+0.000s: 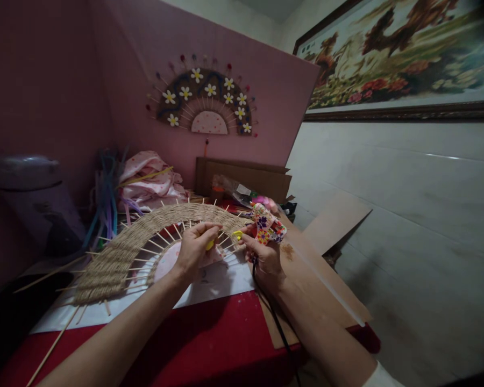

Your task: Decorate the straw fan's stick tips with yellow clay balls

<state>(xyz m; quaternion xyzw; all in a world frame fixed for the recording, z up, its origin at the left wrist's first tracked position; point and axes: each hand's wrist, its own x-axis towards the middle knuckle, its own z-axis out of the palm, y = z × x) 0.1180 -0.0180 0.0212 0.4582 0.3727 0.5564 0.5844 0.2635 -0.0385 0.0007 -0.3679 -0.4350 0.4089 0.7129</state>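
Observation:
My left hand (197,242) is closed in a pinch, with a small yellow piece (210,245) showing under its fingers. My right hand (268,263) is wrapped round a flower-patterned glue gun (266,223) with a black cord (272,309) trailing down. A second yellow piece (237,235), perhaps curled, is at the right fingertips, its kind too small to make out. Both hands hover over the right end of a woven straw arch (116,252) with thin sticks poking out of it. Under its curve lies a pale half-round panel (167,262), partly hidden by my left hand.
White paper (226,279) and a brown cardboard sheet (318,290) cover parts of the red tablecloth (193,333). Pink cloth (153,174), fuzzy coloured stems (107,193) and a cardboard box (246,174) stand behind. A finished flowered fan (197,88) shows on the pink board.

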